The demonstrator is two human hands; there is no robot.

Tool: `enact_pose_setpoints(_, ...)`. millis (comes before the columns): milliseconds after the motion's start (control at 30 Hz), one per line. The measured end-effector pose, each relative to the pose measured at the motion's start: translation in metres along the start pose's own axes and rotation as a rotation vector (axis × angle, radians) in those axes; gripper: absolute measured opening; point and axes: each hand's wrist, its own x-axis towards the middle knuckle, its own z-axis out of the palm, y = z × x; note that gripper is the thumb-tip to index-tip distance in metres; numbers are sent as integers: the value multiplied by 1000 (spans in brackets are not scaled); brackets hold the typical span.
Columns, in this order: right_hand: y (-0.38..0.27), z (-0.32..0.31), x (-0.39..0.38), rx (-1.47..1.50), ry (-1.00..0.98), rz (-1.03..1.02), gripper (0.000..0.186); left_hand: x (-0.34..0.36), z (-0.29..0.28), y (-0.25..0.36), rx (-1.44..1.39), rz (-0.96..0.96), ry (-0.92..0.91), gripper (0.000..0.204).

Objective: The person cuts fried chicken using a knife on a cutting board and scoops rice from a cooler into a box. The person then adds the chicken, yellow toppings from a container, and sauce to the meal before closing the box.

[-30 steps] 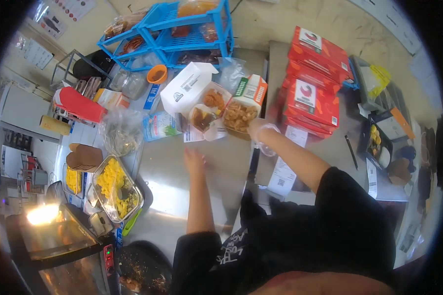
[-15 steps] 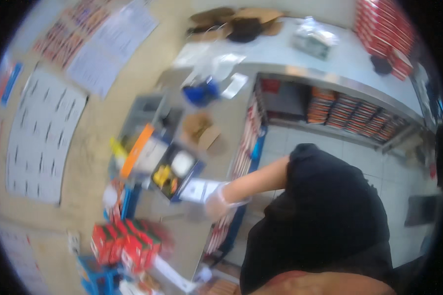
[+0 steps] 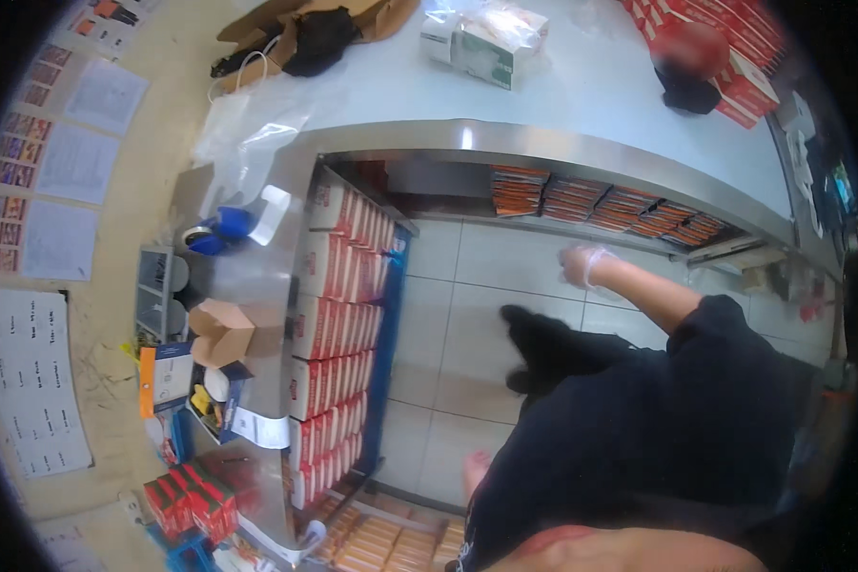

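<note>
My right hand (image 3: 582,267), in a clear plastic glove, is held out over the tiled floor with its fingers curled in, and nothing shows in them. Only a small part of my left hand (image 3: 477,469) shows beside my black shirt, its fingers mostly hidden. Both hands are apart from the counter. On the steel counter at the left lies a dark compartment tray of food (image 3: 203,400) with yellow pieces and something white. A white printed slip (image 3: 260,429) lies over its edge. Just beyond stands an open brown cardboard food box (image 3: 221,334).
A blue tape dispenser (image 3: 221,229) and red-green boxes (image 3: 193,500) share the left counter. Below it, red-and-white cartons (image 3: 338,319) fill a shelf. Along the far steel counter (image 3: 381,95) are a bagged box (image 3: 486,48) and stacked red cartons (image 3: 744,86). Orange-edged packs (image 3: 601,200) sit underneath.
My right hand has left the slip by the food tray and swung right, away from the counter. The view has turned and shifted right, bringing my feet and part of my left hand into sight.
</note>
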Motion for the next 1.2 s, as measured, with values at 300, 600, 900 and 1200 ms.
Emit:
enact_pose_setpoints(300,100,-19,271,137,531,206,34,4,199,36,269,-394,27,35)
enact_pose_setpoints(600,85,80,309,204,778,-494,24,17,297,166,-628,-140,233,62)
enact_pose_setpoints(900,-117,73,-163,7,-190,-2034,41,-156,289,162,-1100,272,1172,69)
enact_pose_setpoints(1200,-192,234,-431,87,-1769,-1420,63,-422,394,7,-876,-373,1987,61)
